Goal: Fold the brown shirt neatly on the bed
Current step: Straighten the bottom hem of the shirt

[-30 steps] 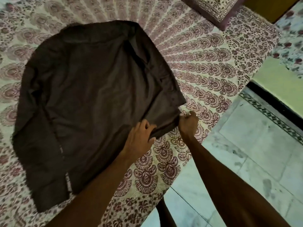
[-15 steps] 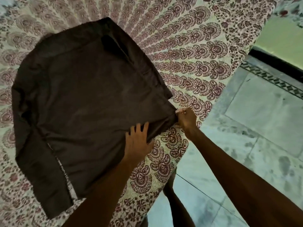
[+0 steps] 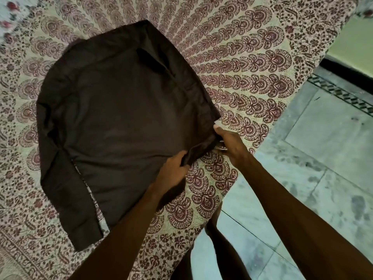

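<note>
Left hand (image 3: 171, 171): the nearer of the two. Its fingers are curled over the near edge of the shirt (image 3: 125, 118), clamped on a bunched fold of cloth.
Right hand (image 3: 230, 142): just beyond, at the shirt's near right corner. Thumb and fingers are pinched tight on that corner.
Why held so: both hands grip the same edge with a short stretch of cloth between them. This probably keeps the edge taut, so it can be lifted and carried over in one straight fold.
Shirt: spread mostly flat on the bed (image 3: 252, 87), close to its near corner and within reach of someone standing beside it.
Sleeve (image 3: 66, 199): a long strip lying along the shirt's left side, seemingly already turned in to keep the outline narrow. A sliver of bed cover shows between it and the body of the shirt.
Bed: its patterned maroon-and-cream cover runs on past the shirt on every side.
Floor (image 3: 323, 158): pale tiles to the right of the bed.
Count: two hands, both gripping; one shirt; one sleeve showing; one bed.
</note>
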